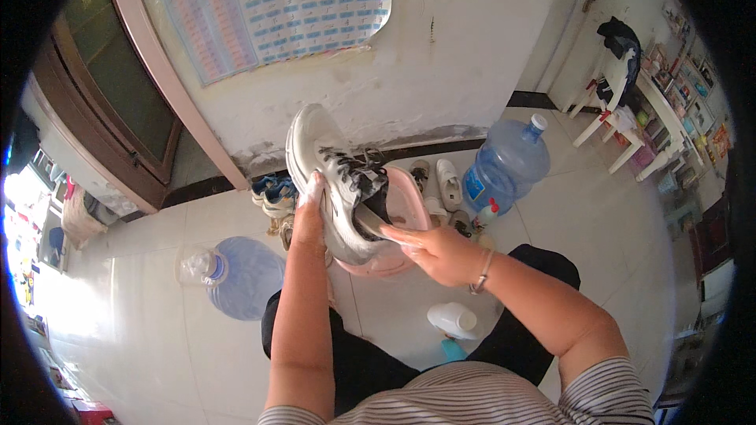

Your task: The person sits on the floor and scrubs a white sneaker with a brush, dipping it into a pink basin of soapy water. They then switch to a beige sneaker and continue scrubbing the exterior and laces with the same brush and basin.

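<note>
My left hand (312,189) grips a large white sneaker (339,206) by its sole, toe pointing up and away from me. The sneaker has black-and-white laces and a dark collar, and it is tilted above a pink plastic basin (416,192). My right hand (443,252) holds a pale, flat, long-handled tool (373,223), which looks like a brush. The far end of that tool is at the shoe's opening, so any bristles are hidden. White suds show on my left fingers. The shoe covers much of the basin.
Shoes stand left (280,198) and right (450,186) of the basin, near the wall. Large water bottles lie left (245,277) and stand right (511,159). A red-capped bottle (487,213) is nearby. Between my legs are a white bottle (452,320) and a turquoise object (453,350).
</note>
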A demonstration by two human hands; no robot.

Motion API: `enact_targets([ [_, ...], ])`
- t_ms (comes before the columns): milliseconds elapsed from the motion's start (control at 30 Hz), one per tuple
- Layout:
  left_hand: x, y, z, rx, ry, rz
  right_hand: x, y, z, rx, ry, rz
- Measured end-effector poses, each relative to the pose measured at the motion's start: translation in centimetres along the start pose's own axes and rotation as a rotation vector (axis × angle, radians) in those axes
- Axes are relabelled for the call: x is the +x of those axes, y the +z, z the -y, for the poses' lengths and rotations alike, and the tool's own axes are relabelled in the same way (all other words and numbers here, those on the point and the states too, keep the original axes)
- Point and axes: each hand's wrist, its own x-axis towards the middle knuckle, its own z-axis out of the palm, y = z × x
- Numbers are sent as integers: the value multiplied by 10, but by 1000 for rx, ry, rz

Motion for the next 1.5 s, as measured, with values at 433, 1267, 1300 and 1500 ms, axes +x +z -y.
enact_targets([
  [433,-7,16,15,463,-6,109,5,-46,42,-919,112,547],
  [1267,-6,16,41,95,-143,-16,30,23,-28,-215,201,-333],
  [1300,-9,17,37,152,-103,-26,35,22,-30,-294,276,-302],
  [1500,-9,1,-1,200,42,-44,-3,36,-31,120,2,-151],
])
